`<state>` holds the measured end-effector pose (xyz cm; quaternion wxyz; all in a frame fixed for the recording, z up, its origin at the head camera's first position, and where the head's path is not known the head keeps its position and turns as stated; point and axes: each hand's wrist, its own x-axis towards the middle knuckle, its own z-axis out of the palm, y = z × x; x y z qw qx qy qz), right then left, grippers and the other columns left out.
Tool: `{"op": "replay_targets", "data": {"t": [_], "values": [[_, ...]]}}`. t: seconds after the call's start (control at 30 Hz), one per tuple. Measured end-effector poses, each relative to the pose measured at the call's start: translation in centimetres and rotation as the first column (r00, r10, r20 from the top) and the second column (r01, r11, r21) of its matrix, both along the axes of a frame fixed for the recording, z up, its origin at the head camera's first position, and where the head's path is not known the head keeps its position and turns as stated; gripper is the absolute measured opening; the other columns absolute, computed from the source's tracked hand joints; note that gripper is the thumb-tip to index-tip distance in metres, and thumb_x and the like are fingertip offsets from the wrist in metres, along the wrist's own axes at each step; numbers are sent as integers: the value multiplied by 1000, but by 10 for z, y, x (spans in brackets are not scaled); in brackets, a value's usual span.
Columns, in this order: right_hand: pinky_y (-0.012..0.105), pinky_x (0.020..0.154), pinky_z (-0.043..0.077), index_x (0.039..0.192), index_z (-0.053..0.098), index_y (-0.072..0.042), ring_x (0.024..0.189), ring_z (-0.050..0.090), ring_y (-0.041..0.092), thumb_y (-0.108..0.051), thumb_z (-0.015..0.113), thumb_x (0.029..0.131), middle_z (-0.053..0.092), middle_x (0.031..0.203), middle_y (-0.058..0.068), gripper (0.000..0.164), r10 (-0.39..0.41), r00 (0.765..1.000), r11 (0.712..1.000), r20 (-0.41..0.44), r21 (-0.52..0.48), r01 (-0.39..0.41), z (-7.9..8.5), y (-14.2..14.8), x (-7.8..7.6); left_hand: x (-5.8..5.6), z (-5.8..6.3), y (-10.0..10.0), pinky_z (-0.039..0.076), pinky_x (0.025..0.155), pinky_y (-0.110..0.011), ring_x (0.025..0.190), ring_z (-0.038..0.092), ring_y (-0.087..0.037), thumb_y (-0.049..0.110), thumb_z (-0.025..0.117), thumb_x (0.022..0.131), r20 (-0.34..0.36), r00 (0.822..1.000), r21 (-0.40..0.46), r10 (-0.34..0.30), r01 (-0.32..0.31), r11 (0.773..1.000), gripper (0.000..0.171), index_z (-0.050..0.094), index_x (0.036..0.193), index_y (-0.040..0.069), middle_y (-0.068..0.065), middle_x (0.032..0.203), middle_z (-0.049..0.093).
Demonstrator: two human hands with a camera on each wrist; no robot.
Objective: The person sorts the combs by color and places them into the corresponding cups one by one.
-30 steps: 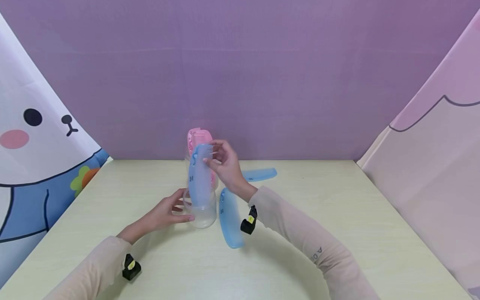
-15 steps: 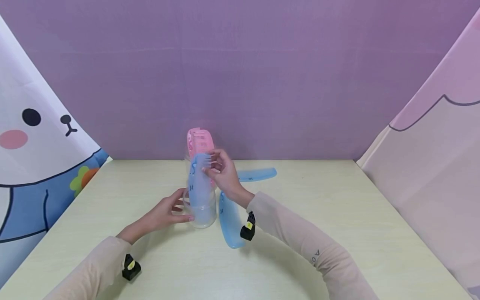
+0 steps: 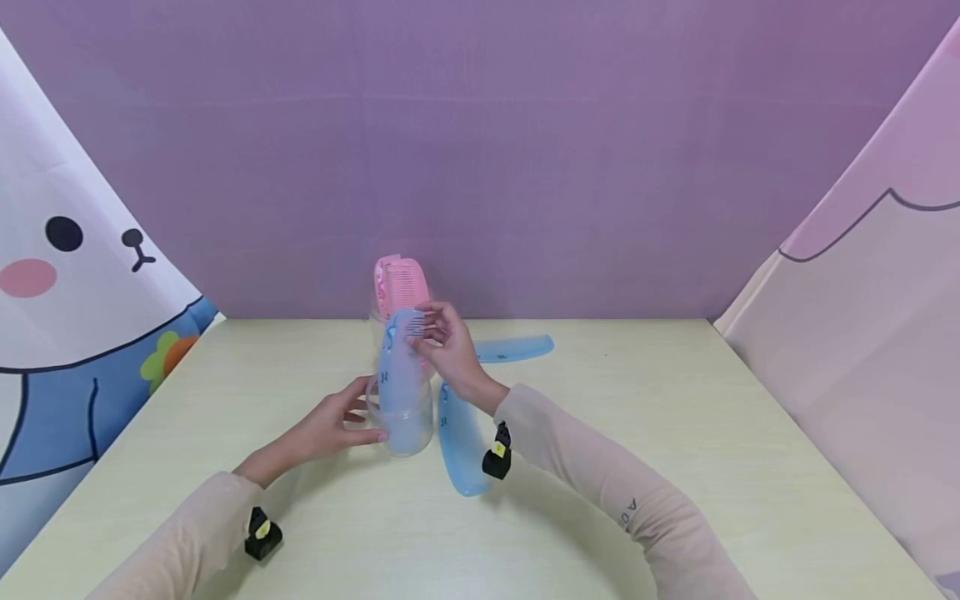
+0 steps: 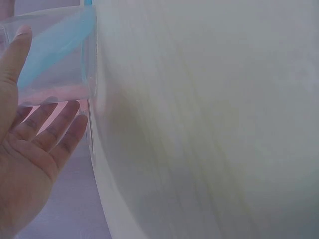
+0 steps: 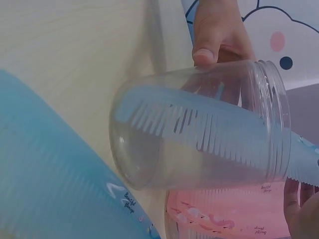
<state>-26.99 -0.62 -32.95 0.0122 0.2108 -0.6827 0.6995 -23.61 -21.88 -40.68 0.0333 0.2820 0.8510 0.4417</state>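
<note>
A blue comb [image 3: 400, 367] stands nearly upright in a clear plastic jar [image 3: 411, 440], its upper part above the rim. My right hand [image 3: 456, 354] pinches the comb near its top, on the toothed side. My left hand [image 3: 330, 427] holds the jar from the left, with the thumb in front and fingers behind. In the left wrist view, the thumb touches the jar wall and the other fingers are spread. Through the jar in the right wrist view, the comb's teeth [image 5: 199, 127] slant along the inside, its end near the bottom.
Pink combs [image 3: 405, 282] stand in another clear container just behind the jar, partly hidden. One loose blue comb [image 3: 461, 446] lies right of the jar, partly under my right forearm. Farther back lies another blue comb [image 3: 519, 348]. A purple backdrop [image 3: 600, 208] rises behind the table [image 3: 637, 400].
My right hand and the blue comb have moved down, so the comb sits deeper in the jar. Most of this happened in the first half second. The left hand stays put.
</note>
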Motion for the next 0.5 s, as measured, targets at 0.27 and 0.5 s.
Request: {"op": "replay_targets", "data": {"t": [0.27,0.5], "values": [[27,85,51,127,41,-3,100,57,26,6,59,83,53,117,22,48,3,999,1000,32,-2,-3,-14,1,-15,0,1,1,54,81,-45,106,57,-41,25,73,77,8,1000,-2,-2,2,1000,77,31,137,2,-24,130,47],[29,87,51,126,43,-5,102,57,25,4,60,83,55,116,18,47,-11,1000,1000,6,24,10,-14,4,-17,-1,1,1,54,80,-47,106,56,-42,22,73,78,5,1000,3,-4,4,1000,75,31,136,1,-26,129,48]]}}
